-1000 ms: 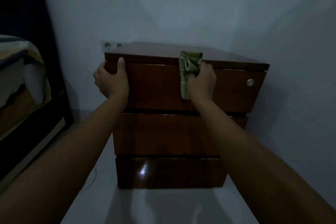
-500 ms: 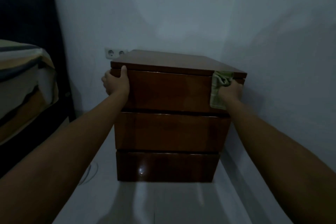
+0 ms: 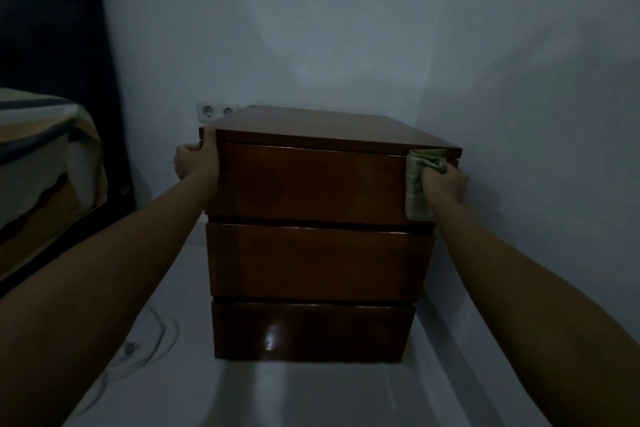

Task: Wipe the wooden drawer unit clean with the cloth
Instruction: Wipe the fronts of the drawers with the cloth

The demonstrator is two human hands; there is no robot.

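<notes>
While my left hand grips the drawer unit corner, my right hand clutches the cloth at the top drawer's right edge; I judge the lower drawers come next.

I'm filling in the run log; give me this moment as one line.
left hand: gripping drawer unit top left corner | right hand: pressing green cloth on top drawer, right edge

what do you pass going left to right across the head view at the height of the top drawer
Bedding → dark bed frame → left hand on the unit's left edge → top drawer front → green cloth → right hand → wall.
</notes>
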